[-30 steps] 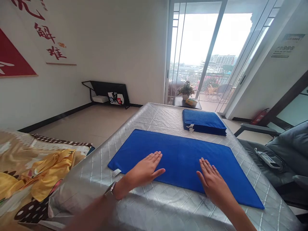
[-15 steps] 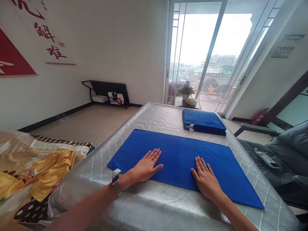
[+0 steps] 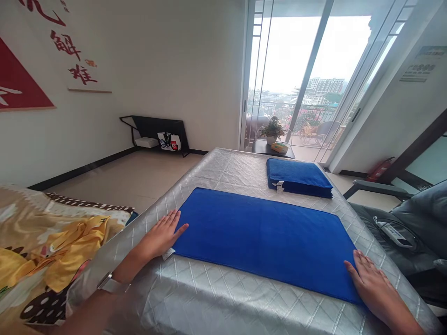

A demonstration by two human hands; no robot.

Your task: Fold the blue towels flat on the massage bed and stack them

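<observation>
Grip is absent on both sides: the left hand [image 3: 162,236] lies palm-down over the left edge of the blue cloth [image 3: 261,242], fingers extended and thumb apart, and the right hand [image 3: 375,283] is placed likewise at the right edge, close to the near corner. Whether the palms bear down or merely hover cannot be settled from this angle. The cloth is spread unfolded across the silver cover [image 3: 237,291], between the two hands, its surface largely smooth. Principal risk, in my judgement: an inward push would ruck the middle, since neither edge is pinched. A one-sided outward stroke could skew the cloth instead, as the cover looks slick and would probably offer little hold. The white tag [image 3: 168,254] projects at the left edge beside the left hand and could be folded under by a sliding palm. The watch [image 3: 113,284] sits clear of the fabric, but might snag if the forearm dropped onto it. Farther out, the folded stack [image 3: 298,177] rests beyond the cloth's far edge, apart from both hands; an overlong forward sweep could bump it and disturb its alignment.
</observation>
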